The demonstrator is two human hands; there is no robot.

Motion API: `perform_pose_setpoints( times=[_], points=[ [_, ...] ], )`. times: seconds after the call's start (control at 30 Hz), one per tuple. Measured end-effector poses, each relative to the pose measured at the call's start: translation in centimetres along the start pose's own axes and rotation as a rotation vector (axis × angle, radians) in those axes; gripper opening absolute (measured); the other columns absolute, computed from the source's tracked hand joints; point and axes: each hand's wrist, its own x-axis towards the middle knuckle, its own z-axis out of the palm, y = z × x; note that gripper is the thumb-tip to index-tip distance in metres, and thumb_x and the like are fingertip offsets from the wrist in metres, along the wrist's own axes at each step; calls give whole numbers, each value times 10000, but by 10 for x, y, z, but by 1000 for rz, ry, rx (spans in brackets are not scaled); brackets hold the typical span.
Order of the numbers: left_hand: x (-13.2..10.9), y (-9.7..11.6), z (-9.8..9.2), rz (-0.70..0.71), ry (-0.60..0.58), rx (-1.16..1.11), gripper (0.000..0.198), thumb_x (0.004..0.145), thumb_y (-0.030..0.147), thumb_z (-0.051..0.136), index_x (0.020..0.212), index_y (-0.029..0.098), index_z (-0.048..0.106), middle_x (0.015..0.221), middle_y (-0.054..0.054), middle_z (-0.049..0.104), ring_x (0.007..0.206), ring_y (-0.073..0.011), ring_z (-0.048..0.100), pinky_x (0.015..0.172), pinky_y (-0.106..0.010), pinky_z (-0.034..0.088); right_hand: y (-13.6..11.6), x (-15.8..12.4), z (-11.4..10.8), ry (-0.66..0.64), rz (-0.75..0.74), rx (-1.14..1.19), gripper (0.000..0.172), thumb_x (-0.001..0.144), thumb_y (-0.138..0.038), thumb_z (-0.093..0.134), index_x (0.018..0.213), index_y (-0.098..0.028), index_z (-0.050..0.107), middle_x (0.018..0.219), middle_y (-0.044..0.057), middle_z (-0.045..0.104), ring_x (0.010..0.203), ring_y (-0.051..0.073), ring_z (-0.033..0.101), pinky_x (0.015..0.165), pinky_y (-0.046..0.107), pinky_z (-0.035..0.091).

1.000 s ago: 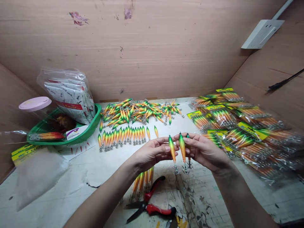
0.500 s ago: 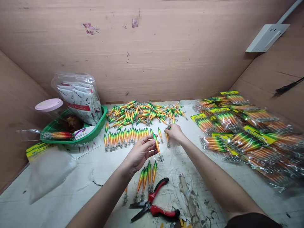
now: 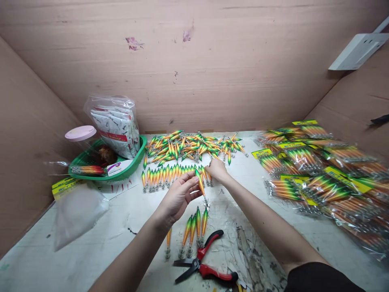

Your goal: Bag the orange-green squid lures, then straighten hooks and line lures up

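My left hand (image 3: 179, 196) pinches one squid jig (image 3: 199, 184), green at the top and orange below, its hook crown hanging down. At the right end of a neat row of squid jigs (image 3: 164, 176), my right hand (image 3: 216, 170) has its fingers closed on another jig (image 3: 209, 179); the fingertips partly cover it. Behind the row lies a loose heap of the same jigs (image 3: 182, 146). Several finished-looking jigs (image 3: 198, 225) lie nearer to me, beside open red-handled pliers (image 3: 196, 265).
On the left a green basket (image 3: 140, 156) holds a plastic bag of packets (image 3: 112, 129) and a pink-lidded jar (image 3: 80, 133). A clear bag (image 3: 80, 215) lies in front. Packed jigs with yellow cards (image 3: 306, 156) pile up at right. A cardboard wall (image 3: 212, 81) stands behind.
My right hand has moved left with its jig, up against the end of the row. The left hand keeps its jig. The whole view has shifted slightly.
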Motion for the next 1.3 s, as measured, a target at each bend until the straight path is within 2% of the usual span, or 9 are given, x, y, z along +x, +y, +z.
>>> perform_pose_setpoints(
  times=[0.37,0.53,0.63,0.8,0.9,1.0,1.13,1.23,1.3],
  points=[
    [-4,-1,9,91,-80,195,323,670,361,774,854,164,596,850,-13,611,743,-116,595,732,-273,499,26,-8,-19,79,-91,451,281,923,-335,554,1142,-159,575,1125,69,612,936,184,621,797,385,531],
    [48,-9,33,196,30,696,299,772,268,651,1042,190,550,824,-17,602,656,-141,605,683,-305,498,63,-24,-49,135,-196,831,246,850,-387,615,941,-159,617,929,23,629,722,119,592,705,290,515],
    [90,-22,51,198,78,900,396,708,136,702,1081,186,578,793,-40,627,802,-225,634,779,-360,473,81,-34,-65,170,-226,997,323,695,-437,733,854,-171,639,870,13,633,684,114,563,652,263,488],
    [119,-42,63,165,152,1167,278,850,260,622,1108,159,595,1145,-95,606,1067,-241,574,917,-453,460,90,-58,-77,62,-262,1175,402,558,-432,821,838,-176,688,757,21,673,657,134,593,628,279,485],
    [119,-47,57,172,180,1236,316,885,322,576,1161,167,574,1251,-93,556,1120,-246,546,945,-490,452,88,-73,-79,-23,-275,1242,355,596,-402,811,863,-190,711,765,37,703,693,147,630,666,283,504],
    [116,-44,51,222,180,1224,262,845,229,617,1090,139,603,1255,-119,553,1220,-289,466,1015,-523,371,84,-85,-81,-123,-280,1300,319,621,-368,813,883,-209,724,775,32,718,705,133,642,658,242,504],
    [98,-33,48,306,42,1075,132,806,171,606,932,143,628,1058,-118,650,1132,-271,535,966,-406,408,79,-96,-83,-285,-294,1375,312,634,-345,821,906,-223,729,782,12,714,686,104,631,649,208,500],
    [73,-24,50,322,-124,912,206,893,323,472,943,165,595,898,-64,686,859,-172,635,790,-311,486,74,-101,-81,-215,-329,1360,280,638,-349,819,857,-209,714,766,0,687,667,104,611,637,227,497],
    [56,-21,51,299,-246,721,248,868,394,516,945,165,572,840,-51,686,768,-144,634,733,-288,486,70,-104,-78,-123,-360,1313,277,616,-345,833,799,-199,685,734,-18,650,639,101,583,613,238,482]
  ],
)
